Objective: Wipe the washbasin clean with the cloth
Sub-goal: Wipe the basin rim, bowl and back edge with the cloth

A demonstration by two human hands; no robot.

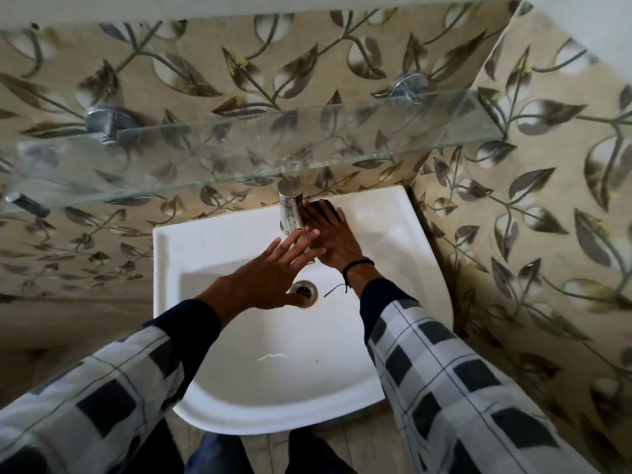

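A white washbasin (239, 371) stands against the tiled wall, with a round metal drain (306, 289) in its bowl. A chrome tap (290, 210) rises from the back ledge. My left hand (270, 275) stretches over the bowl with straight, spread fingers, its fingertips under the tap's spout. My right hand (328, 234) lies flat just right of the tap, fingers straight and reaching onto the back ledge. A black cord band is on the right wrist. No cloth shows in either hand or anywhere in view.
A glass shelf (260, 148) on two chrome brackets (106, 123) juts out above the tap. Leaf-patterned tiles cover the back wall and the right side wall (547, 217), which meets the basin's right edge. A metal fitting (25, 203) sticks out at far left.
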